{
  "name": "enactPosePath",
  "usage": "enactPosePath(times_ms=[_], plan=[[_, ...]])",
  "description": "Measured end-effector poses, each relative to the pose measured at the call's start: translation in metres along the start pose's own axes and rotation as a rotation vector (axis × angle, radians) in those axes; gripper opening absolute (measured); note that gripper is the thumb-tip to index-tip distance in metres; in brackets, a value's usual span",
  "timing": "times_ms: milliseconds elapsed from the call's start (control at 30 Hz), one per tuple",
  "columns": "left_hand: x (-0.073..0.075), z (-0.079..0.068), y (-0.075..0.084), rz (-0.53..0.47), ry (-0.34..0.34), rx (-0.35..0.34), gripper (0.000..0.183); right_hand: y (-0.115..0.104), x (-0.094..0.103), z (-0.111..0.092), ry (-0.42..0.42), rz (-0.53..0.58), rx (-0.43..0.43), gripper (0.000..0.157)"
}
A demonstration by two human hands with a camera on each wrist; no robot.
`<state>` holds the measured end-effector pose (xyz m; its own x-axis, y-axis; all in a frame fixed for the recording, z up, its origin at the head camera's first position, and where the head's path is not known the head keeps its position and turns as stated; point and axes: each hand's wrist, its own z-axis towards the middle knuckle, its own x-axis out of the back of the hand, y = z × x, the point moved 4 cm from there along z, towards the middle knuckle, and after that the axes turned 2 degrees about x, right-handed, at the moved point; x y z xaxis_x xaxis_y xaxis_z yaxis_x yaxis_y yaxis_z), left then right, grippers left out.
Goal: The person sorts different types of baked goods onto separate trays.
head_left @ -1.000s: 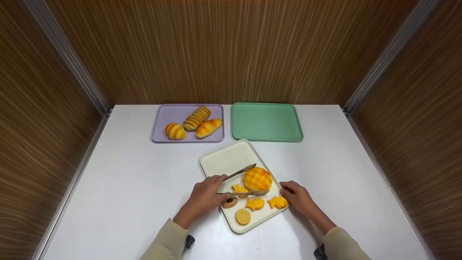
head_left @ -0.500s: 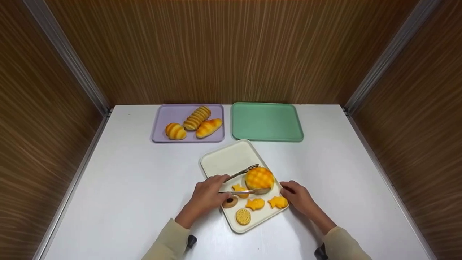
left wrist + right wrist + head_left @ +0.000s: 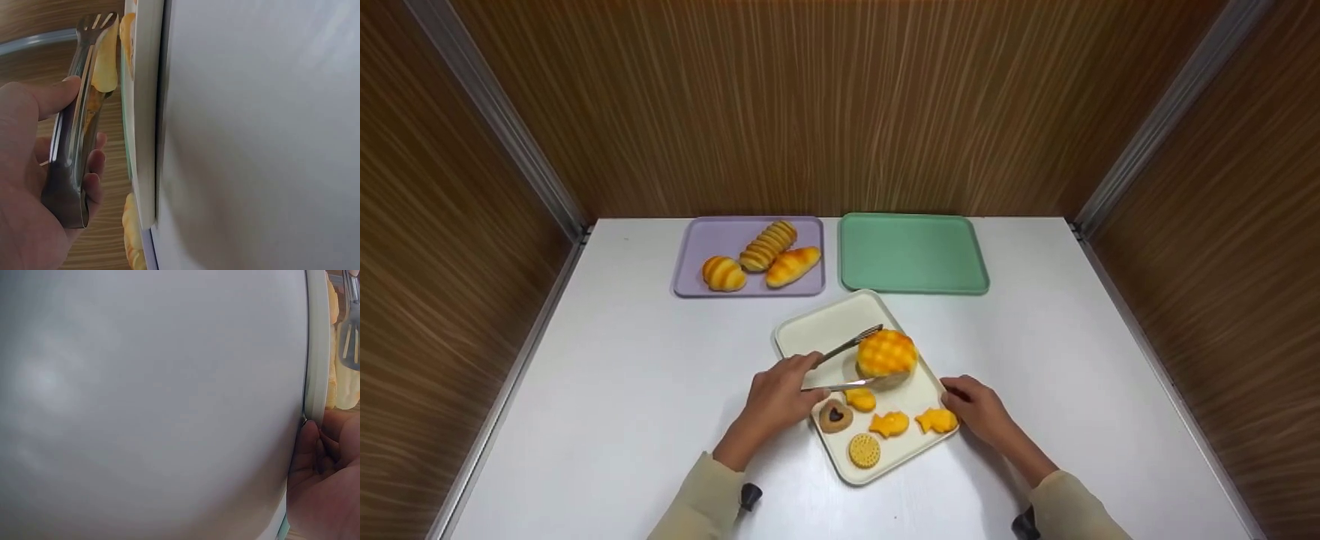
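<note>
White table (image 3: 622, 375), cream tray (image 3: 825, 330), tongs (image 3: 70, 135) around a crosshatched bun (image 3: 887, 354).

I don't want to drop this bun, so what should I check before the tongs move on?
1. Bun between the tongs' arms: ok.
2. Left hand gripping the tongs: ok, thumb and fingers on opposite sides.
3. Right hand holding the cream tray: ok, at its edge.
4. Tongs clear of the nearest fish-shaped biscuit: cannot tell, one arm overlaps it in the head view.
5. Space on the purple tray: ok, beside three breads.
6. Grip firmness: cannot tell.
</note>
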<state>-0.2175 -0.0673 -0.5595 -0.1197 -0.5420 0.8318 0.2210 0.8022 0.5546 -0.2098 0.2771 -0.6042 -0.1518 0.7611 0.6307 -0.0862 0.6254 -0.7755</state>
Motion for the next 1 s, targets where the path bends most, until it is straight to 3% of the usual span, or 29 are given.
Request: enactPosePath(times_ms=[400,733,1000], plan=[[0.043,0.008,-0.038,-0.028,0.167,0.095,0.054,0.0,-0.001,0.0,0.022,-0.021,-0.006,0.029],[0.076,0.022,-0.078,-0.055,0.234,0.181,0.055,0.001,-0.001,0.0,0.026,-0.004,0.014,0.029],[0.091,0.036,-0.098,-0.089,0.255,0.263,0.063,0.001,-0.002,0.0,0.026,0.012,0.014,0.029]])
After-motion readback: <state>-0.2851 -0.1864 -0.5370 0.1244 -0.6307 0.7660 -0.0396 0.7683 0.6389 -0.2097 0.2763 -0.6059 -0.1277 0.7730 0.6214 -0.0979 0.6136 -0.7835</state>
